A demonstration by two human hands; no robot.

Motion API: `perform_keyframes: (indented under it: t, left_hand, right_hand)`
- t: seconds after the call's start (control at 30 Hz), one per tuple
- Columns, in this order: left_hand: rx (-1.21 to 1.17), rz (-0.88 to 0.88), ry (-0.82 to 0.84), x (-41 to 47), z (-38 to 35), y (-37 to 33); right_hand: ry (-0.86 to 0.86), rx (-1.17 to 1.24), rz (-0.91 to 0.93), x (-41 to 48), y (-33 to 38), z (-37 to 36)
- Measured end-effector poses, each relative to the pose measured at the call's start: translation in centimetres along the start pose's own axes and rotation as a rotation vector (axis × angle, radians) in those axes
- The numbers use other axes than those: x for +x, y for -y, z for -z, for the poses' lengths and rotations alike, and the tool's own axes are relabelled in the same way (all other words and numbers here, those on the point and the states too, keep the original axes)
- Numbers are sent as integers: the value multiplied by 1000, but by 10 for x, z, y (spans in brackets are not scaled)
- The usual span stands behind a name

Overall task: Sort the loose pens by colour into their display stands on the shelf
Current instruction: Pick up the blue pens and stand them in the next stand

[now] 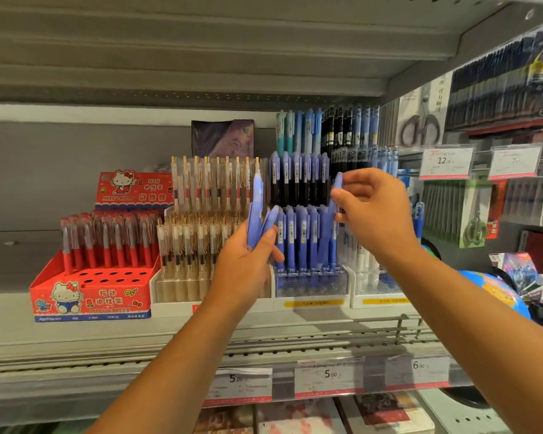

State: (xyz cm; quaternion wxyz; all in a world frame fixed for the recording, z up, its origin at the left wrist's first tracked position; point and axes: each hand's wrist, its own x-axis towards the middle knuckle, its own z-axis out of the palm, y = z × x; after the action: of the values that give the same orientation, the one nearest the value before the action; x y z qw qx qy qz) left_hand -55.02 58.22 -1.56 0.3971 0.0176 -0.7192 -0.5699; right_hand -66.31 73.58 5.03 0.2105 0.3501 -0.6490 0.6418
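Observation:
My left hand point(248, 261) holds a small bunch of periwinkle-blue pens point(257, 211) upright in front of the shelf. My right hand point(373, 211) pinches the top of one more periwinkle pen point(337, 183) that stands at the right end of the front row of the clear tiered stand point(311, 285). That stand carries a front row of blue pens point(304, 236), a middle row of dark pens with purple tops point(298, 180), and a back row of teal, blue and black pens point(326, 130).
Left of the blue stand is a clear stand of gold-clip pens point(201, 214). Further left stands a red cartoon-cat box of red pens point(107, 245) with empty holes in front. Scissors packs point(420, 126) and price tags point(445, 161) hang at right. A globe point(496, 289) sits low right.

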Motion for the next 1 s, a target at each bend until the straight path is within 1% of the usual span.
perform_keyframes:
  t: [0.1,0.27,0.33,0.47,0.57,0.67,0.87,1.0]
  left_hand:
    - [11,-13,17,0,0,1]
    - [16,-11,39,2,-1,3]
    - [-16,0,47,2,0,3]
    - [-104,27,64,2,0,4]
    - [-117,31,57,3,0,6]
    - [-108,30,52,4,0,7]
    - [-78,14,62,3,0,7]
    - [-79,22,62,1,-1,3]
  right_hand:
    - [-58,-197,110,2,-8,4]
    - [-93,-301,167,3,-17,4]
    - [-77,-347,176,2,-18,2]
    - [16,-506,142,0,-21,-3]
    - [100,-659,94,0,-24,-7]
    - [143,-800,79,-1,-25,-9]
    - [155,-876,80,-3,-24,-9]
    - [191,-904,47,-3,-22,-9]
